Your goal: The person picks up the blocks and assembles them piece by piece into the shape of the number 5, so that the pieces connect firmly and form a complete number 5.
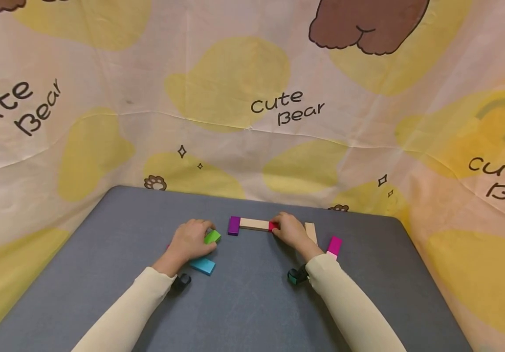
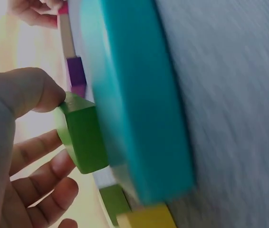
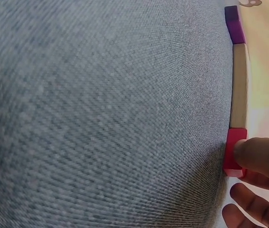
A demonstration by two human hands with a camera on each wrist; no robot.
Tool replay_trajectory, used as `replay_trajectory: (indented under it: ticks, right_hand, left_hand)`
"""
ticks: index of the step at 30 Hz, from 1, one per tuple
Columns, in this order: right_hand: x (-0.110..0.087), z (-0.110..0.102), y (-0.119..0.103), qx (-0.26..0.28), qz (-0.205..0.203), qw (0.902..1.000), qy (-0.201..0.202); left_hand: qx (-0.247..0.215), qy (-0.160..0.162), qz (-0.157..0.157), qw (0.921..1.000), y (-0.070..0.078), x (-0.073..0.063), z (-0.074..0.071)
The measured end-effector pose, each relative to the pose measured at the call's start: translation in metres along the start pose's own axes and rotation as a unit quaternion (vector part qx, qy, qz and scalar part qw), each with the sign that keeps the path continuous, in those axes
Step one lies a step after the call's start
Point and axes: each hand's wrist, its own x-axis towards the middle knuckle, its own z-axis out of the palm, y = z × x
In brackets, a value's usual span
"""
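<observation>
In the head view my left hand [image 1: 189, 239] pinches a green block [image 1: 212, 237] between thumb and fingers, just behind a blue block [image 1: 203, 266] lying on the table. The left wrist view shows the thumb on one edge of that green block [image 2: 83, 135] and a fingertip at its other side. My right hand [image 1: 293, 231] holds a red block [image 1: 272, 226] by its end. The red block's other end meets a plain wooden block [image 1: 254, 224], whose far end touches a purple block [image 1: 233, 226]. These three stand in a row.
Beside the right forearm lie another plain wooden block [image 1: 310, 232], a magenta block [image 1: 335, 244] and a pink block [image 1: 332, 255]. Near the left hand are a second green block [image 2: 114, 202] and a yellow block [image 2: 148, 217]. A printed cloth [image 1: 217, 166] hangs behind the grey table [image 1: 252, 303].
</observation>
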Motion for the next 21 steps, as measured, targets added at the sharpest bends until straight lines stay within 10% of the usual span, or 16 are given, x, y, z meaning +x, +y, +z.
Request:
replay_trajectory:
  ticks: [21]
  right_hand:
    - [0.001,0.001,0.002,-0.011,-0.005,0.9999,-0.001]
  left_hand:
    - [-0.04,-0.024,-0.087,0.9952,0.045,0.008,0.014]
